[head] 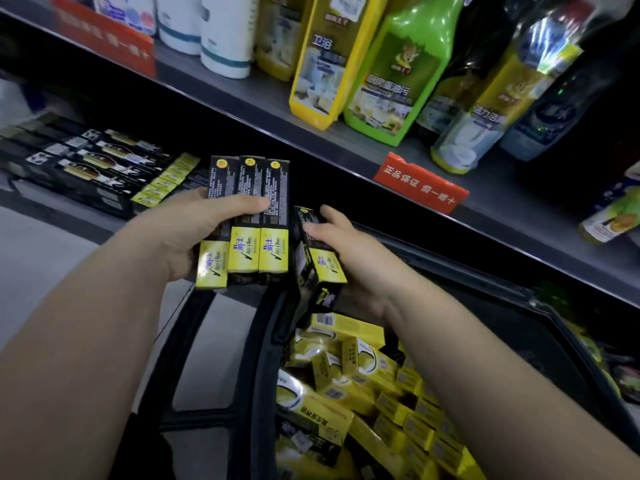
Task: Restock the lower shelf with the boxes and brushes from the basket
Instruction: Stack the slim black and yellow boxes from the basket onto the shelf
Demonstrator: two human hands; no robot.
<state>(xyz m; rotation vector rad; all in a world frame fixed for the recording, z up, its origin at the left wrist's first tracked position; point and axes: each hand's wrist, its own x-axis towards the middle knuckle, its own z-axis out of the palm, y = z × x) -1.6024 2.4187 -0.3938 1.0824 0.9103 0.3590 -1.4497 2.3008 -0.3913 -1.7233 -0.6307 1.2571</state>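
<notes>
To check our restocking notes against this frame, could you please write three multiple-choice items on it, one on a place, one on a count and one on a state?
1. Where does the pile of yellow boxes lie?
A. On the upper shelf among the bottles
B. In the basket
C. On the floor tiles

2. How many black-and-yellow boxes does the left hand hold side by side?
A. One
B. Five
C. Three

3. What is the right hand doing?
A. Gripping a further box
B. Hanging idle, holding nothing
C. Pressing flat on a bottle

Answers:
1 B: the pile sits inside the dark basket rim, below the hands.
2 C: three box faces show side by side under the thumb.
3 A: its fingers and thumb curl round the box.
</notes>
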